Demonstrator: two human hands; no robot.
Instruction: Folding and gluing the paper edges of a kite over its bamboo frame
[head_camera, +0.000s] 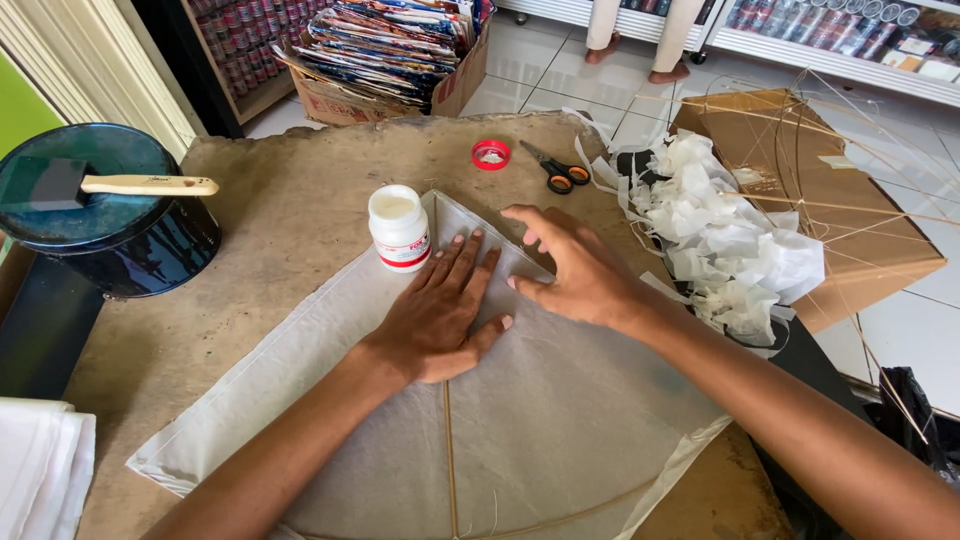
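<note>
Brown worktable (250, 300) bears paper kite (560, 420) under flat left hand (440, 310)

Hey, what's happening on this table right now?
A person is pressing both bare hands onto a thin paper kite lying flat on a worn brown table. The left hand lies palm-down near the kite's top corner, beside the thin spine stick. The right hand presses its fingertips along the kite's upper right edge. An open white glue jar stands just left of the hands, with its red lid and scissors further back. Crumpled paper scraps sit to the right.
</note>
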